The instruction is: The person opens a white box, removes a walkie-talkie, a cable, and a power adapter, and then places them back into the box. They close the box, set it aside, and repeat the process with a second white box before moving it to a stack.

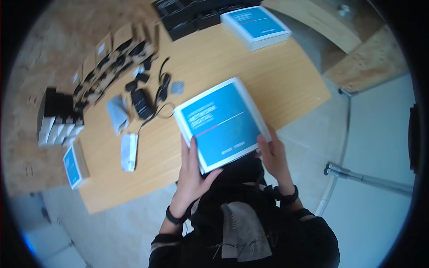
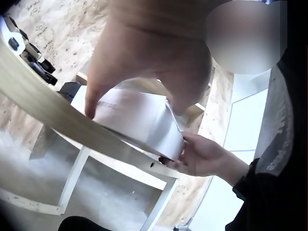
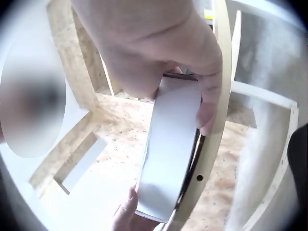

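Note:
A blue-topped white cardboard box with printed lettering is held between both hands at the table's near edge. My left hand grips its left near corner, fingers along the side and thumb by the front edge. On the opposite side my right hand has its thumb over the top edge, with the other fingers reaching under. The left wrist view shows the white side of the box between the left thumb and fingers. In the right wrist view, the right hand spans the box's narrow end.
A similar box lies at the far right of the table, beside black boxes. Leftward are a black device, a coiled cable, wrappers, a small blue-and-white box and several brown cartons.

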The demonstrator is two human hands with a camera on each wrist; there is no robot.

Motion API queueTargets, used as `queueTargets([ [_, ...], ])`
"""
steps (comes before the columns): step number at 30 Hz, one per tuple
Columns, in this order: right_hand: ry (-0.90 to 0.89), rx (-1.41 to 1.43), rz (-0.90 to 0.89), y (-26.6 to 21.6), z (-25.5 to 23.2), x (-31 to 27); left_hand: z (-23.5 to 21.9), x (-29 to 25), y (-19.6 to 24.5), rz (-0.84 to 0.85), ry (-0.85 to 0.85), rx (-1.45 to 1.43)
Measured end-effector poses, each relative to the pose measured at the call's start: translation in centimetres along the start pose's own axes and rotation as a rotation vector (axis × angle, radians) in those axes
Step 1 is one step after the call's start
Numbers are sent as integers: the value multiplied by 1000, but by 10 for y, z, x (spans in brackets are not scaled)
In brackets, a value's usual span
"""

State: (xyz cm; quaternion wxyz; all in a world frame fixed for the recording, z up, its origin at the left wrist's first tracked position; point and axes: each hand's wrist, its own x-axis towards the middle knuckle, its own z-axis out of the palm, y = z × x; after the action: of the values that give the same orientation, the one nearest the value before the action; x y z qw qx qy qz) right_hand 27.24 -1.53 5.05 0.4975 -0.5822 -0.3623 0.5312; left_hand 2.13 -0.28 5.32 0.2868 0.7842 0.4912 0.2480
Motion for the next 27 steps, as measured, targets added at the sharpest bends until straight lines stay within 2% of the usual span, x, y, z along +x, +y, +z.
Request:
queueTargets([
  [2,106,-724,-302,0,-8,-1,9,0,-12,51,85,-15],
  [3,171,-980,-491,1,-9,-1,11,-2,-14,29,91,-7],
  [5,120,-908,-559,0,-15,12,14,-6,-16,-107,164,-243],
  [6,88,-840,-625,-3,-18,20,14,-7,-17,-124,184,-246],
  [8,25,-823,-611,-11,-19,26,12,-7,-18,-67,214,-283],
  [10,-28,-966,-749,-20,-14,29,2,-12,-23,-66,191,-202],
  [11,-44,-968,-751,-26,-9,29,1,-14,-27,-31,176,-208],
  [13,-326,-1149,-901,-39,6,27,1,-17,-29,28,198,-228],
  [14,-334,-1155,-900,-43,12,27,1,-18,-28,22,203,-235],
  [16,-551,-1286,-1016,-49,26,29,-2,-17,-27,52,175,-207],
  [17,-555,-1292,-1018,-52,33,29,-1,-17,-28,52,179,-212],
  [19,-716,-1306,-1015,-57,46,32,3,-14,-27,60,229,-213],
  [23,-822,-1323,-1112,-60,63,43,18,-13,-25,-47,320,-256],
  [27,-831,-1325,-1095,-68,75,46,29,-12,-27,-23,474,-137],
])
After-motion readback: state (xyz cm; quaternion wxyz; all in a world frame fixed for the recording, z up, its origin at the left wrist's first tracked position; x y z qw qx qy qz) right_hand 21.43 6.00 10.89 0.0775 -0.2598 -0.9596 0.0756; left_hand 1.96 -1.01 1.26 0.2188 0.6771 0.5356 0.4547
